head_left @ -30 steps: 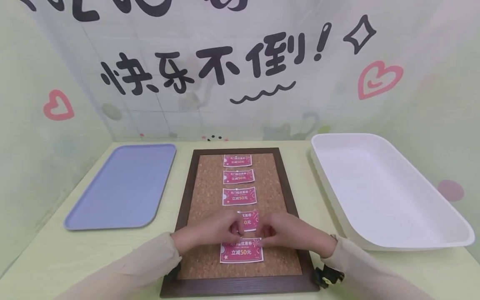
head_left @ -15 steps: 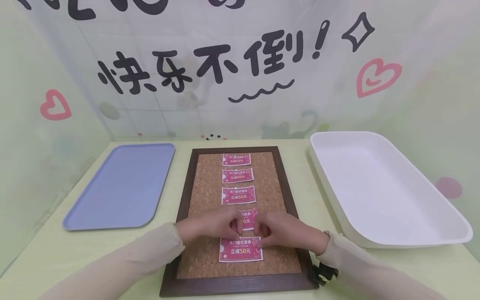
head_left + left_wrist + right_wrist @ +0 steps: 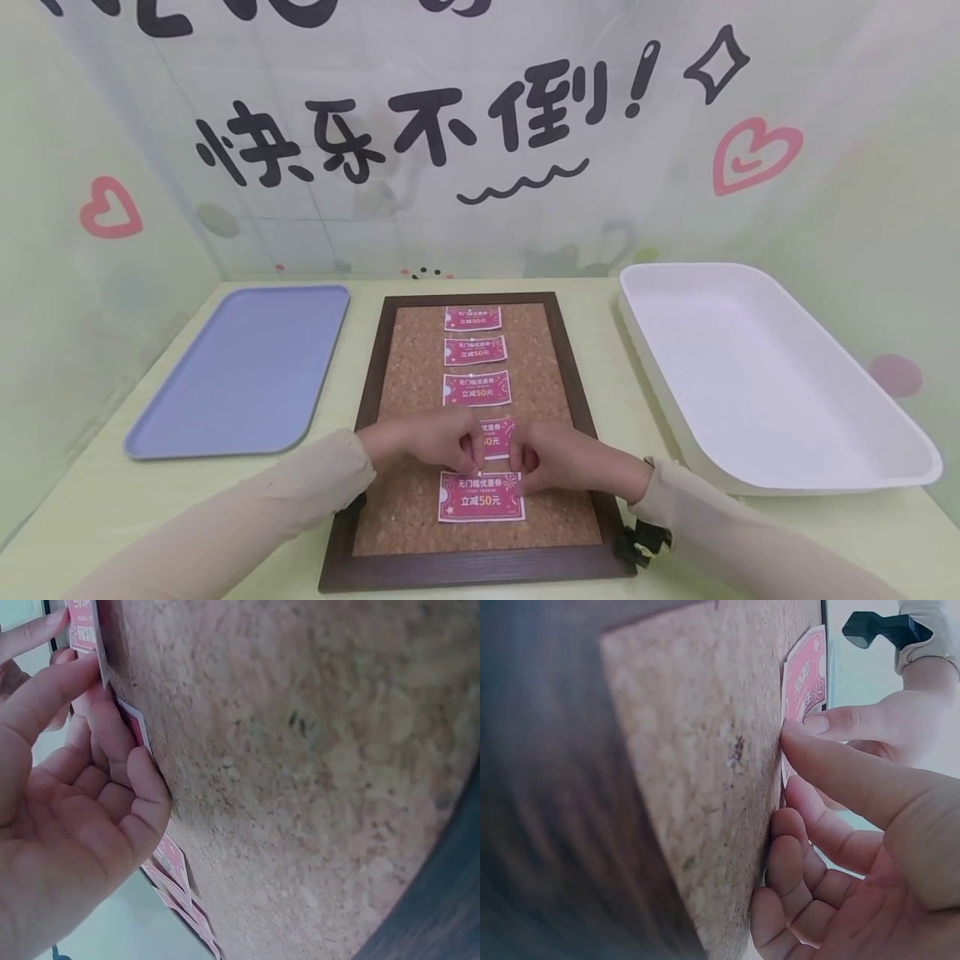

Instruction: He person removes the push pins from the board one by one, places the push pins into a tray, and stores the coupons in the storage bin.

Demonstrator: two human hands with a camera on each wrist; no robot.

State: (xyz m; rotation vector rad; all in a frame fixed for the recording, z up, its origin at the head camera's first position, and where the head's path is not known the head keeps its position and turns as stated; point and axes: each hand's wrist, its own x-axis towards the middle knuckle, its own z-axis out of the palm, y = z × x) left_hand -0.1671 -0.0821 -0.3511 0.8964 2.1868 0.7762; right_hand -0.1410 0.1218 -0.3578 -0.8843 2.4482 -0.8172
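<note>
A pink coupon point(image 3: 482, 502) with white and yellow print lies on the lower part of a cork board point(image 3: 551, 533). At its top edge is a small clear pushpin point(image 3: 480, 474). My left hand point(image 3: 442, 437) has curled fingers, with thumb and index fingertips right at the pushpin. My right hand point(image 3: 566, 458) pinches the coupon's upper right corner between thumb and index finger. In the right wrist view both thumbs come close together on the coupon point(image 3: 808, 671). Just above, another coupon point(image 3: 497, 439) shows between my hands, its left side hidden.
More pinned coupons, such as the middle one point(image 3: 477, 389), run in a column up the board. A dark wooden frame point(image 3: 480, 568) borders the cork. A blue tray point(image 3: 240, 375) lies to the left; a deep white bin point(image 3: 772, 383) stands to the right.
My left fingers have shifted slightly up, so the pushpin and the coupon's top left show more. The right hand stays at the coupon's corner.
</note>
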